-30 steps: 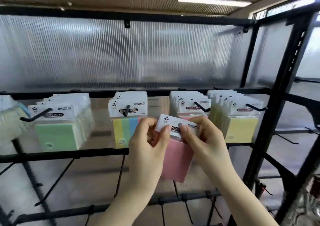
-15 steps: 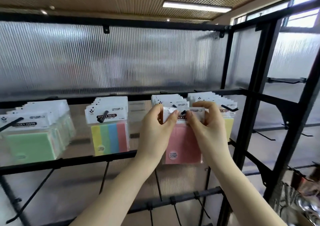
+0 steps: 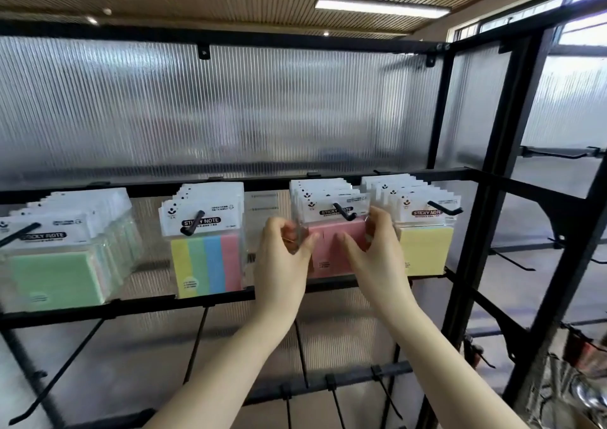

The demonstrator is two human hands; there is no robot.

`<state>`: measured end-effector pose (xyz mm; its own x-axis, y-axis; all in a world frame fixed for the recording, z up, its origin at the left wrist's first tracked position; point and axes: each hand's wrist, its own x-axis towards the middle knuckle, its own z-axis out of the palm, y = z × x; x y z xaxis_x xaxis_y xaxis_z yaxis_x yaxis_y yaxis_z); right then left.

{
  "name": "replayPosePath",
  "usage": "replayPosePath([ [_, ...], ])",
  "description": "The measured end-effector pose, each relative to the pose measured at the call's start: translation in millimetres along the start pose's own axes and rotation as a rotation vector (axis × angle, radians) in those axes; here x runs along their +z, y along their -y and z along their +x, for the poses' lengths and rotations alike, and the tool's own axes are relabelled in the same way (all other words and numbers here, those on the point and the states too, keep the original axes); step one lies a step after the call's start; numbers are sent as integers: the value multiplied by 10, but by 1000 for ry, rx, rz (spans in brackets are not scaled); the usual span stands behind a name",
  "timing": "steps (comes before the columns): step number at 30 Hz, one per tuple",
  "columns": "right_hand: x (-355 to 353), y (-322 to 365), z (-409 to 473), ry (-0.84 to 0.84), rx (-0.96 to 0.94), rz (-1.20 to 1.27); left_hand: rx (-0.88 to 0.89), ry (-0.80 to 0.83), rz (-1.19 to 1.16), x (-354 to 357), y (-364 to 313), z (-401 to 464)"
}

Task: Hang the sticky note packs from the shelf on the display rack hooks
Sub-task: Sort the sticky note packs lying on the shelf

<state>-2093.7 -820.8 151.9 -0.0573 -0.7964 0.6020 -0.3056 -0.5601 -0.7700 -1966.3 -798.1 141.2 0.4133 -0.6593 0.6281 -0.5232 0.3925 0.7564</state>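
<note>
Two hands, left (image 3: 283, 257) and right (image 3: 371, 253), gripping pink pack (image 3: 331, 234) by its sides, hung on hook (image 3: 343, 211), toward rack's (image 3: 466, 231) right edge.

A shop is indicated by a black metal display rack (image 3: 473, 179) hung with 4 rows of packaged sticky notes (image 3: 207, 238).

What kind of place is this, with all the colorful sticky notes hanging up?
Probably a stationery shop, or a mock-up of one. A black display rack has hooks loaded with rows of identical packaged sticky notes: green packs, striped packs, yellow packs. Two hands are settling a pink pack on its hook.
</note>
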Motion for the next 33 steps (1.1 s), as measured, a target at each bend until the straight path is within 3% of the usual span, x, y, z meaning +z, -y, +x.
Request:
replayPosePath([
  [12,175,-143,137,28,96,2,-41,10,54,41,98,142],
  [18,122,-175,-37,41,125,-81,-37,96,93,-38,99,-15],
  [23,127,-245,-228,80,256,-120,-25,250,133,-228,116,-130],
  [28,312,-243,-499,190,543,-36,-4,549,138,-695,176,-256],
  [33,757,13,-895,286,460,-135,9,769,189,-1358,326,-371],
])
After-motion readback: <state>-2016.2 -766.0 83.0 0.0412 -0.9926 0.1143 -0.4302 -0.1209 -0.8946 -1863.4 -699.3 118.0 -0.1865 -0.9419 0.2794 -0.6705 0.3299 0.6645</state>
